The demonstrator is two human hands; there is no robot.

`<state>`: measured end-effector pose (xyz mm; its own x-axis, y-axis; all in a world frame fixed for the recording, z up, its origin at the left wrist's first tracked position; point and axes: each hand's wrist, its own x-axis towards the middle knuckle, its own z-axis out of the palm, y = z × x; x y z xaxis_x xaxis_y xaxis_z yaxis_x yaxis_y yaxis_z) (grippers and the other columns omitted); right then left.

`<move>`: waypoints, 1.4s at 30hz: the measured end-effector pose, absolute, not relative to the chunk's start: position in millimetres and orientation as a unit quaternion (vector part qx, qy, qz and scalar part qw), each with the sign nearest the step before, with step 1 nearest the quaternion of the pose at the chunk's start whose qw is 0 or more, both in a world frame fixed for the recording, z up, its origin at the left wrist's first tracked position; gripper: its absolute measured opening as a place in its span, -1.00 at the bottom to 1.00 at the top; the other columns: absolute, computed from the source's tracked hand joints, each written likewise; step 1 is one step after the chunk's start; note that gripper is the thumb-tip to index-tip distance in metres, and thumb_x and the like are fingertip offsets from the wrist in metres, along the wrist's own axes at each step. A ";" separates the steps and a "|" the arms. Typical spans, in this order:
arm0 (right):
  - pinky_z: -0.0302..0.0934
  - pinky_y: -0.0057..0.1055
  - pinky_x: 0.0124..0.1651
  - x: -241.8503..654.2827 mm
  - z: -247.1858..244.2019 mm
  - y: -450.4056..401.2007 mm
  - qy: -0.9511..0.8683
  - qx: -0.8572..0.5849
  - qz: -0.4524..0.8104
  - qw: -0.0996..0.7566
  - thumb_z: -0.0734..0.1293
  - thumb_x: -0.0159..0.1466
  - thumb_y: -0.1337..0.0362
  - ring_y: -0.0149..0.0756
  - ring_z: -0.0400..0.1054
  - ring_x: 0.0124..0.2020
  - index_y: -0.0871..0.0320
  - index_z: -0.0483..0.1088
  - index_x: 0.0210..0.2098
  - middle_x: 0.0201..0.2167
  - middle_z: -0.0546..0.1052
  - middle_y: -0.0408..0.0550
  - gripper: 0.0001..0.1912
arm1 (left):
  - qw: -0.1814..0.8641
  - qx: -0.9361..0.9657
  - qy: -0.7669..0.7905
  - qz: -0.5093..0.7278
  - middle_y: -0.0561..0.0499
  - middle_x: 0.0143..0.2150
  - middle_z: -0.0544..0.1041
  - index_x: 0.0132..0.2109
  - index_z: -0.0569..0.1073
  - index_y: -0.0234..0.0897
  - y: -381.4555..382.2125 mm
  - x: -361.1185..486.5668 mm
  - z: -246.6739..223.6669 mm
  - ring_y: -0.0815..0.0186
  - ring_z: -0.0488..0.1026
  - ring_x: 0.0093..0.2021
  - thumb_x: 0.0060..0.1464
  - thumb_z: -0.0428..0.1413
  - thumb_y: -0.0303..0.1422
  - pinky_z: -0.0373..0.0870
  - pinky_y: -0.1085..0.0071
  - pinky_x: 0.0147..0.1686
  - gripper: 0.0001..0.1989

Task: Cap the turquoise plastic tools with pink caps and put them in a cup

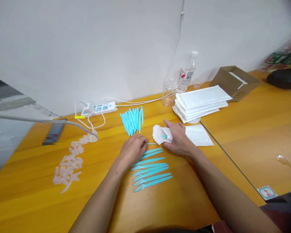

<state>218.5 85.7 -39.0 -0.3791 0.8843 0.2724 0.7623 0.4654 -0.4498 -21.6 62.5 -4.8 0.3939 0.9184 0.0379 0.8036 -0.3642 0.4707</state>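
The left hand [133, 149] is closing its fingers around one end of a blue stick [150, 143], while the right hand [179, 137] is gripping a white bag [156, 133] and holding its mouth open. Both hands are working near the middle of the desk [189, 194]. Another blue piece [164, 136] is showing inside the mouth.

The relation that matters is running sideways: the bag is lying to the right of the left hand, its mouth facing that hand, and the stick is bridging the gap with its long axis pointing along the desk's length. The left hand is the nearer one to the stick; the tip is ending right by the bag's rim, though I cannot tell whether they are touching. Past the right hand, toward the right edge, a flat white piece [199, 135] is showing; the hand is hiding whether it belongs to the same bag.

A row of blue sticks [151, 170] is lying closer to the front edge, roughly parallel to the held one. Toward the back edge, a pile of blue sticks [132, 121] is pointing front to back. Clear plastic pieces [69, 165] are lying scattered toward the left edge, and a stack of white bags [202, 100] is resting toward the back right.
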 end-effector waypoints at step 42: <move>-0.12 0.08 0.23 208.9 -37.6 80.1 -0.824 -0.467 0.134 0.290 0.33 0.11 0.14 0.06 0.28 0.09 0.23 -0.04 0.35 0.01 0.42 0.18 -0.11 | 0.336 0.591 0.605 0.415 0.08 -0.21 0.46 0.28 0.19 -0.05 34.0 -55.1 27.8 0.38 0.54 -0.36 0.17 0.13 -0.28 0.50 0.39 -0.29 -0.44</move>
<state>208.9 80.1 -37.6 -0.3956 0.8483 0.3520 0.6927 0.5272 -0.4922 -55.1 34.0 27.8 -0.0761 0.9936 0.0839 0.4344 -0.0427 0.8997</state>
